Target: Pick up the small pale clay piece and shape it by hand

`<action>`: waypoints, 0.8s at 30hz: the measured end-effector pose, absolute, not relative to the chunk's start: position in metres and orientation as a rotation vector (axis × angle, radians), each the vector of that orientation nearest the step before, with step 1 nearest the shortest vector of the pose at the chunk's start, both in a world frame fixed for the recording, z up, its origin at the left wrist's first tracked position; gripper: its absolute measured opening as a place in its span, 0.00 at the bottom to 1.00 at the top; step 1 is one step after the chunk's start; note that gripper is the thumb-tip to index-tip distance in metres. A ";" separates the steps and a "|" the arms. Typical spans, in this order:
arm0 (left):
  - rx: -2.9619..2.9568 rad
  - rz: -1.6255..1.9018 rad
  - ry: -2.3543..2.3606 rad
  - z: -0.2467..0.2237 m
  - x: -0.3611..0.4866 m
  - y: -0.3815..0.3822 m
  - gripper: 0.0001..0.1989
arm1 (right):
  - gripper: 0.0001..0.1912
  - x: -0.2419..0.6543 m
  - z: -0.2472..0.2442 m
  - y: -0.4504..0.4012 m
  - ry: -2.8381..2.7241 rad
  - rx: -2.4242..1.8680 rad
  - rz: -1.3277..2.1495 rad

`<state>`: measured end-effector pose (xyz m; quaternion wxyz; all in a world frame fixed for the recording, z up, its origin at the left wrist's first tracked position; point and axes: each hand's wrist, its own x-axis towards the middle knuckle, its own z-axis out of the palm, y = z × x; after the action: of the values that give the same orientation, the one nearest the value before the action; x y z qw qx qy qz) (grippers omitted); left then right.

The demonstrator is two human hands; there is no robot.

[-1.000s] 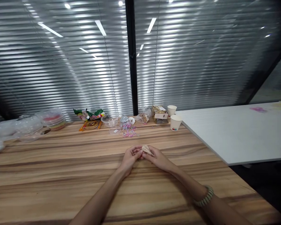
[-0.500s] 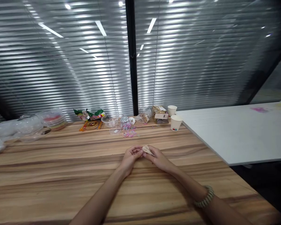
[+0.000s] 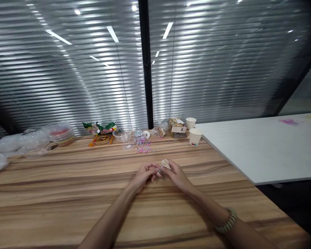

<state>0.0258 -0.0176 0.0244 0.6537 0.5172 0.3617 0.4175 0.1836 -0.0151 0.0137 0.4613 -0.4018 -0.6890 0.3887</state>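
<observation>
Two broad panels of slatted blinds (image 3: 67, 76) meet at a black post (image 3: 146, 69), with ceiling lights reflected across them. Below lies a wood-grained worktop (image 3: 54, 207).

At its far left corner sit clear plastic containers (image 3: 33, 140), then a stack of colourful discs (image 3: 60, 133) under clear plastic. Along the far edge, going right, come a green packet (image 3: 101, 128), an orange packet (image 3: 102, 139), a clear bowl (image 3: 122, 135) with a clear lid (image 3: 128, 146) before it, a silver-topped container (image 3: 139, 136), scattered pink bits (image 3: 144, 149), a crinkled clear bag (image 3: 159, 130), a gold-and-white box (image 3: 177, 127) and two paper cups (image 3: 195, 136).

Nearer the middle, the left hand (image 3: 143, 177) has its fingers bent beside a thin strand (image 3: 159, 169); whether they grip it, I cannot tell. The right hand's (image 3: 179, 177) fingers are clenched on a pale beige bundle (image 3: 165, 163), held above the worktop.

Beyond the right edge stands a white table (image 3: 269, 148), stained pink and yellow.

Compared with the earlier frame, the bundle is further right and the fingers of both hands are slightly more separated.
</observation>
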 end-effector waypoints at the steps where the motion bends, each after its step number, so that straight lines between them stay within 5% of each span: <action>1: 1.239 0.892 0.843 0.025 0.024 -0.017 0.13 | 0.09 0.184 0.013 -0.015 -1.702 -1.012 0.910; 7: 1.473 0.694 0.958 0.029 0.018 -0.019 0.18 | 0.08 0.185 0.013 -0.017 -1.778 -1.043 0.840; 24: 1.260 1.140 1.057 0.015 0.029 -0.019 0.21 | 0.14 0.188 0.009 -0.016 -1.866 -1.038 0.920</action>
<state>0.0287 -0.0189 0.0149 0.5399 0.5302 0.4445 0.4794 0.1878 -0.0155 0.0095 0.3968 -0.4099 -0.7367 0.3630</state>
